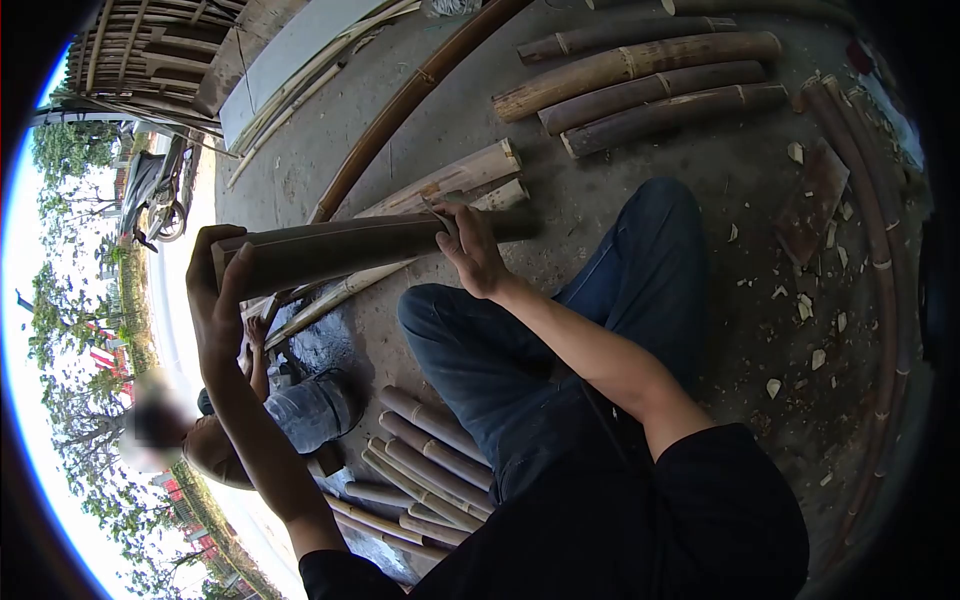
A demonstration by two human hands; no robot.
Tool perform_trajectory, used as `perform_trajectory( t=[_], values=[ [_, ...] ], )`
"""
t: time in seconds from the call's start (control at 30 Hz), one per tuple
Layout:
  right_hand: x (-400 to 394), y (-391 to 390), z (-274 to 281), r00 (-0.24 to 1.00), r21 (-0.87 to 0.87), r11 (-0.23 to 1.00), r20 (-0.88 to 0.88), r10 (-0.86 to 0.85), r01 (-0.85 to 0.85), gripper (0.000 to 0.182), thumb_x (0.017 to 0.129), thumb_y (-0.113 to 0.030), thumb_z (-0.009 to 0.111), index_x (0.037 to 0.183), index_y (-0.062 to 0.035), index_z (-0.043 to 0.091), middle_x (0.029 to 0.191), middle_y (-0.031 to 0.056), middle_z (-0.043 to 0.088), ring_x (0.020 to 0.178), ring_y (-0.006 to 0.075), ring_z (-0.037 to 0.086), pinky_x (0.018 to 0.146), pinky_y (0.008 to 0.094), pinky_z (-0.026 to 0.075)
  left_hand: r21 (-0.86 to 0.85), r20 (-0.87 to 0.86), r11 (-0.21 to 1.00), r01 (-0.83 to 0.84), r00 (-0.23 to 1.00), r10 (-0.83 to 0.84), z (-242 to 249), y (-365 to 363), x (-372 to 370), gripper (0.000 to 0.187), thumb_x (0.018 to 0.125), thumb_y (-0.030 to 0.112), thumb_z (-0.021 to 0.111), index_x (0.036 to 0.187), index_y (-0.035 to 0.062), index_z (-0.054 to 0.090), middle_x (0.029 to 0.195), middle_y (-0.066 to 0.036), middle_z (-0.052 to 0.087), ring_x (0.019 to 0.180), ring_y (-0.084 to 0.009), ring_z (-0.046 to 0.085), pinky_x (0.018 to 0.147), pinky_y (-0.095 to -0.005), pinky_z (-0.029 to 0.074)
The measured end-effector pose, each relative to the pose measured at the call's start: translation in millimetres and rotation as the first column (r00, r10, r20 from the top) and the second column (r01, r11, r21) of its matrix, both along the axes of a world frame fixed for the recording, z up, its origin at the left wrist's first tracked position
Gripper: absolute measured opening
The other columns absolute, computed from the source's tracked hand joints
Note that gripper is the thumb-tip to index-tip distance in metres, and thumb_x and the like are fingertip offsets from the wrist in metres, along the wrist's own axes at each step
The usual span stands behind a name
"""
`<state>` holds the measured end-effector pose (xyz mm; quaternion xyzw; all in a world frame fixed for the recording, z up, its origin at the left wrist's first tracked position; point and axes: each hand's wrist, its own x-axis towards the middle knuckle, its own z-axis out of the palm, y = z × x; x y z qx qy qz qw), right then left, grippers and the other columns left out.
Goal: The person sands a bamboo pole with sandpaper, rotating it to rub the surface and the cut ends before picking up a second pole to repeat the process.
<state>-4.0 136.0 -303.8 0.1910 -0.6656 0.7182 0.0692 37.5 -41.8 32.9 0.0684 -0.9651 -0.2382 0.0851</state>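
A dark bamboo piece (340,248) is held up in front of me, lying nearly level across the view. My left hand (222,280) wraps round its left end, with the thumb on the near side. Toward the piece's right part, my right hand (470,248) has its fingers closed on a small thin pointed tool (434,212), which touches the bamboo's upper side. A thin pale line runs along the bamboo between my hands. How the tool's handle looks is hidden in my fingers.
Bamboo lengths (640,62) lie at the top. More pieces (430,450) lie below my crossed legs (640,260). A co-worker (300,410) sits at the left. Wood chips (805,305) and a flat brown board (810,200) are at the right, beside long curved poles (885,250).
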Motion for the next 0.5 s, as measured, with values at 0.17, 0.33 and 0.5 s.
perform_trajectory(
  t=[0.17,0.33,0.5],
  values=[
    [-9.7,-0.2,-45.1,1.0,-0.002,1.0,0.005,0.028,-0.028,0.05,0.11,-0.038,0.035,0.135,-0.0025,0.06,0.131,0.0182,0.065,0.121,0.0363,0.059,0.108,0.045,0.039,0.277,0.133,0.96,-0.031,0.991,-0.007,2.6,-17.5,3.6,0.042,0.077,0.027,0.066,0.107,-0.0018,0.065,0.099,-0.014,0.069,0.097,-0.0239,0.062,0.095,-0.0362,0.045],
    [-20.1,17.0,-212.3,0.954,0.168,0.982,0.27,-0.127,0.083,0.047,0.109,-0.032,0.035,0.128,-0.0039,0.068,0.132,0.0207,0.065,0.129,0.039,0.055,0.113,0.0471,0.037,0.137,0.037,0.985,-0.103,0.994,0.098,-12.9,-38.2,12.8,0.031,0.079,0.028,0.067,0.088,-0.0021,0.066,0.095,-0.014,0.07,0.092,-0.0216,0.06,0.092,-0.0343,0.044],
    [-18.5,-5.1,-128.7,0.975,0.238,0.971,0.206,-0.08,0.03,0.039,0.105,-0.028,0.04,0.117,-0.0064,0.07,0.117,0.0158,0.071,0.116,0.0396,0.061,0.106,0.0468,0.041,0.18,-0.009,0.978,-0.106,0.994,0.109,-19.4,-45.5,19.2,0.031,0.079,0.027,0.067,0.089,-0.0027,0.065,0.096,-0.014,0.07,0.093,-0.0223,0.061,0.092,-0.0344,0.044]
  ],
)
